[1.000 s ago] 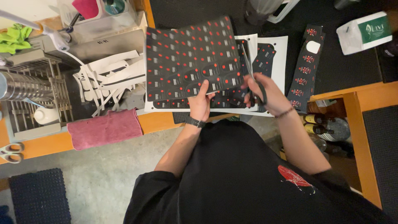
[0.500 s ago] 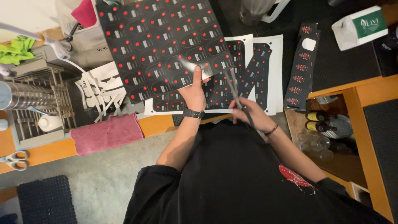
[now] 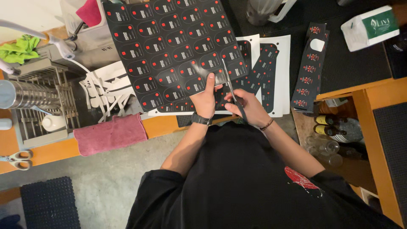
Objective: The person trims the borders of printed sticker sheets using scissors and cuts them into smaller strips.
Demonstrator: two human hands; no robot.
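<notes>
My left hand (image 3: 206, 98) grips the lower edge of a large black sheet of red-dotted printed labels (image 3: 169, 46), held up over the counter. My right hand (image 3: 248, 108) holds scissors (image 3: 230, 87) whose blades point up into the sheet's right lower edge. Under the sheet lie white backing sheets with more black labels (image 3: 265, 72). A cut strip of black labels (image 3: 308, 70) lies to the right on a dark mat.
A pink cloth (image 3: 112, 133) hangs on the orange counter edge. A metal dish rack (image 3: 40, 101) with cups stands left, white paper offcuts (image 3: 104, 91) beside it. Spare scissors (image 3: 17, 157) lie far left. A white-green box (image 3: 371, 27) sits top right; bottles (image 3: 330, 127) stand on a lower shelf.
The label sheet has been lifted and turned toward the left, now larger in view. My right hand has brought the scissors to the sheet's edge beside my left hand.
</notes>
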